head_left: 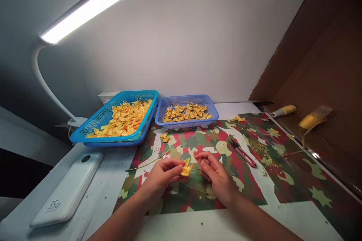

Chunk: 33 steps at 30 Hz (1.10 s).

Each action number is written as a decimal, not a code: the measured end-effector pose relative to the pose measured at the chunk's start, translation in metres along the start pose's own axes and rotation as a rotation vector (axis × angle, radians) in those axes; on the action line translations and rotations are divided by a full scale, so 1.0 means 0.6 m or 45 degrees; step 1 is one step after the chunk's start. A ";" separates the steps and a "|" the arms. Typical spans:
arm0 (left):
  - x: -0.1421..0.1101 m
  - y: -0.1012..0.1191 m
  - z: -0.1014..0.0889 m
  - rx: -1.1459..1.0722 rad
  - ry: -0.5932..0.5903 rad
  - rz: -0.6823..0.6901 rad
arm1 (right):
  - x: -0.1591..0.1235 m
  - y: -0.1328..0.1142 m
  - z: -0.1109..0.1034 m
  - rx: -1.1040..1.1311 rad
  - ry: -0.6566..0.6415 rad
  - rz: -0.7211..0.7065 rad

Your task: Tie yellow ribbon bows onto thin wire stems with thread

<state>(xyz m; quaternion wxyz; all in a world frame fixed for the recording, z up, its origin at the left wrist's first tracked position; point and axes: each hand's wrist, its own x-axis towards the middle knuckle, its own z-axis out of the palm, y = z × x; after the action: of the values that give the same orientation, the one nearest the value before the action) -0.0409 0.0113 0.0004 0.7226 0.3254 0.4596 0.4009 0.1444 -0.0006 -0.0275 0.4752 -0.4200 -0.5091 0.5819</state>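
Observation:
Between the thumb and fingers of my left hand [166,171] is a small yellow ribbon flower [186,168]. A thin cord [195,169] runs from the flower toward my right hand [213,169], whose fingers are closed in a pinch around it; the fingertips partly hide its end. Another stretch of thin cord seems to loop over the mat below both hands. A single yellow flower [164,137] lies on the mat beyond my left hand. To the right of my right hand rest thread snips [242,153] with a dark red handle.
A turquoise basket [80,131] full of yellow flowers stands at the back left, beside a smaller blue basket [186,123] with more. A white power bank [68,188] lies at left under a lamp [52,86]. Thread spools [285,110] sit at right on the camouflage-patterned mat [195,199].

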 end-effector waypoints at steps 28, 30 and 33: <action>-0.012 -0.012 0.014 0.419 0.054 0.555 | -0.013 -0.022 0.010 -0.126 -0.084 -0.401; -0.012 -0.013 0.013 0.392 0.050 0.542 | -0.013 -0.024 0.009 -0.119 -0.104 -0.385; -0.013 -0.014 0.013 0.317 -0.011 0.450 | -0.012 -0.024 0.007 -0.120 -0.096 -0.366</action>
<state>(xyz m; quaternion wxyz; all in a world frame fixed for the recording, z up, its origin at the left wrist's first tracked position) -0.0332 -0.0006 -0.0005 0.5970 0.4895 0.4384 0.4602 0.1434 -0.0082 -0.0126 0.5138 -0.3425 -0.6082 0.4989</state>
